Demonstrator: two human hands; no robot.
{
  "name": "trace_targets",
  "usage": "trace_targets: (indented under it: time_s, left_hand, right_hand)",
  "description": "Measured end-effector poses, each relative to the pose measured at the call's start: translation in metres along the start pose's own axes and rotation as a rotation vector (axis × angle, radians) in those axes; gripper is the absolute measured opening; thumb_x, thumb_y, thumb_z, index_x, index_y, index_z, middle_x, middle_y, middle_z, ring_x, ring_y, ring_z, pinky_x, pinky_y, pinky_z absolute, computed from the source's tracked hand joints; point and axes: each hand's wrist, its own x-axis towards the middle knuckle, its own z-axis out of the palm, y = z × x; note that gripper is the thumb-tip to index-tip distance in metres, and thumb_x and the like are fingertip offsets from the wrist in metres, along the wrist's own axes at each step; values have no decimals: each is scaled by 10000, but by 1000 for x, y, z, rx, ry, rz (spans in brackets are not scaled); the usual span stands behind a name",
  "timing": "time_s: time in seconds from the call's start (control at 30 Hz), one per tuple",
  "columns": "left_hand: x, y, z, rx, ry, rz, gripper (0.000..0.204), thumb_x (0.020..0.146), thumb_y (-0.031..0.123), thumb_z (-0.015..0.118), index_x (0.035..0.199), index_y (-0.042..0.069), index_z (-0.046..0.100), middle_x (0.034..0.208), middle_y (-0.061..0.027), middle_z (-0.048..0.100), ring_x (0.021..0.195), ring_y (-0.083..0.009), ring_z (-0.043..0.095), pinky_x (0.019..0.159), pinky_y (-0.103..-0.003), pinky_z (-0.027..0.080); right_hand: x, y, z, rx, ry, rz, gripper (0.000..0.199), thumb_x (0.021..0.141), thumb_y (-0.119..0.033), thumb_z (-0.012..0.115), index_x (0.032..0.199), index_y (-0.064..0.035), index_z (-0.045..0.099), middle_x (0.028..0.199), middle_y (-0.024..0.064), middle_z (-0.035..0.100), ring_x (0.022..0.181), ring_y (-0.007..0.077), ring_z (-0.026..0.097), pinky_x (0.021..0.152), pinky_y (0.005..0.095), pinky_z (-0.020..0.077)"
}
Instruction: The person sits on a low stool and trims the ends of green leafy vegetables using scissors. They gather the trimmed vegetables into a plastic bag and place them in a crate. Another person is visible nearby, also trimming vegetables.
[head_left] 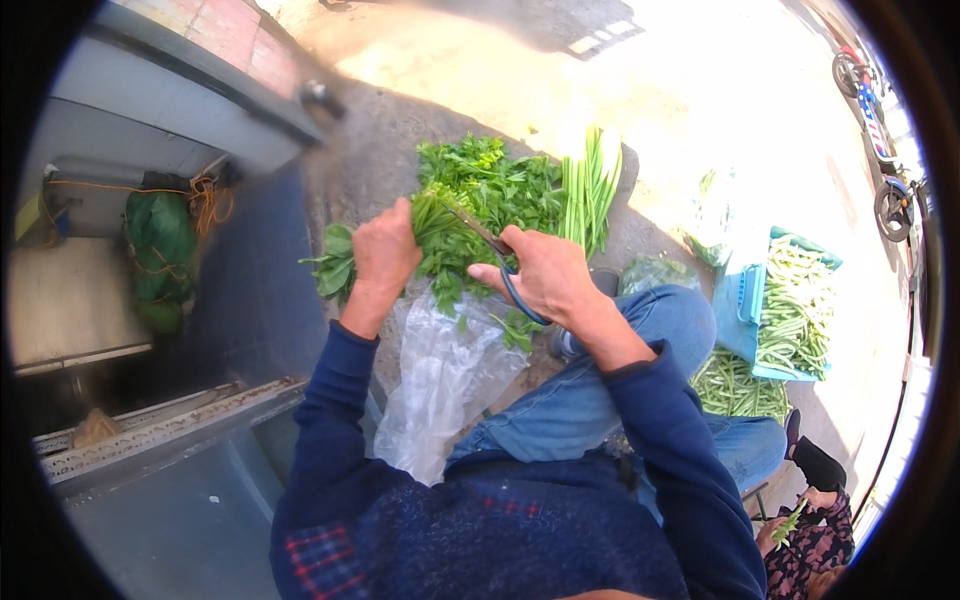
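Observation:
My left hand (385, 245) is closed round the stems of a small bunch of leafy greens (435, 218), celery-like in look. In my right hand (555, 275) is a pair of scissors (523, 298) with blue handles, its blades reaching to the greens beside my left hand. I cannot tell whether the blades are apart. Beyond both hands lies a larger heap of leafy greens (500, 180) on the ground, with long pale-green stalks (590, 195) at its right. Broad-leaved greens (335, 258) show left of my left hand. Below my hands hangs a clear plastic bag (440, 365), with some leaves on it.
At right stands a blue crate (750, 290) of green beans (795, 305), with more beans (740, 385) below it. Another person's hand (775, 535) holds beans at lower right. A metal cargo bed (245, 270) borders my left, holding a green bundle (160, 240).

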Motion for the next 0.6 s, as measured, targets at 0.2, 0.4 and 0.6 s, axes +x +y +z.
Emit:
trace_targets:
  time_s: [0.2,0.4,0.6]
  left_hand:
    - [-2,10,8,159,32,20,207,784,50,731,921,88,581,775,-137,710,700,-342,739,624,-456,577]
    - [-1,19,14,248,64,35,133,825,57,688,896,111,591,741,-96,706,661,-272,740,595,-414,571]
    - [-1,24,10,261,56,45,128,839,74,690,906,118,590,754,-86,711,669,-265,743,602,-405,570]
  right_hand:
    - [-3,-4,5,-93,146,-28,653,914,-687,690,1020,-43,685,853,167,699,748,367,709,666,462,554]
    - [-4,-7,9,-84,121,3,659,921,-686,685,954,-29,670,793,178,705,722,364,716,630,467,549]
    - [-2,-5,14,-98,54,51,666,927,-685,680,929,-19,673,754,192,710,717,375,726,625,483,553]
